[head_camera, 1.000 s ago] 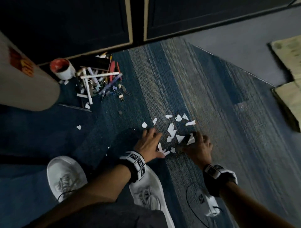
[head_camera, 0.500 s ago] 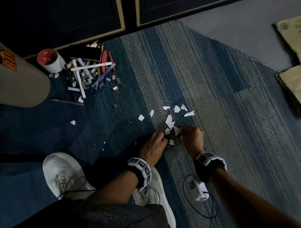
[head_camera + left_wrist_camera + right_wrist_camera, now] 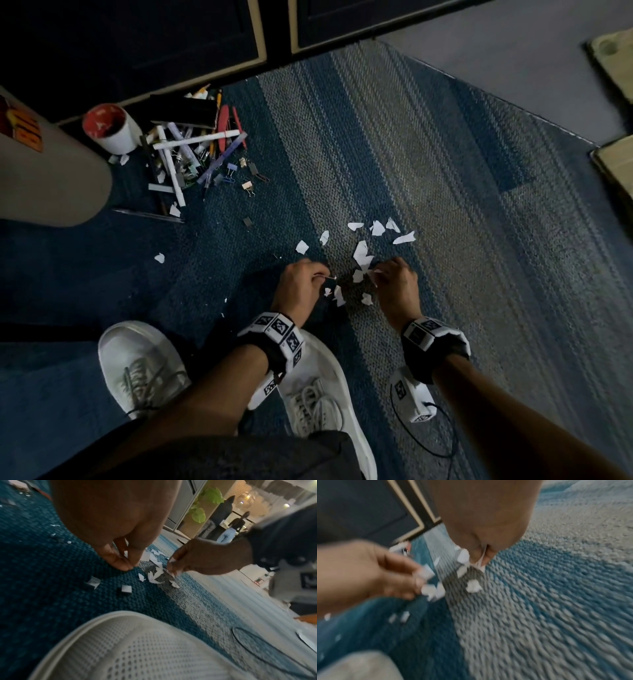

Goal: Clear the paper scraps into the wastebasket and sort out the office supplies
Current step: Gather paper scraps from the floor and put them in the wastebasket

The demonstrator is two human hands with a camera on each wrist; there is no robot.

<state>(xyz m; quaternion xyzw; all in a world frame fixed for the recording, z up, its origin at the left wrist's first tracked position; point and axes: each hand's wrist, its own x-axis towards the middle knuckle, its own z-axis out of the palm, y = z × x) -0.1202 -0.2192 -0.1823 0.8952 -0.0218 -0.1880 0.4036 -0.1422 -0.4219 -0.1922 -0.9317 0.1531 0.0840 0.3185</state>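
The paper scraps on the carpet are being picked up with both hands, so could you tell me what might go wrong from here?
1. Both the left hand and right hand pinch several scraps at fingertip level; some could slip out on the way to the wastebasket.
2. One stray scrap lies apart on the dark carpet and may be missed.
3. Scraps lie among the pens and clips and could get sorted with them.
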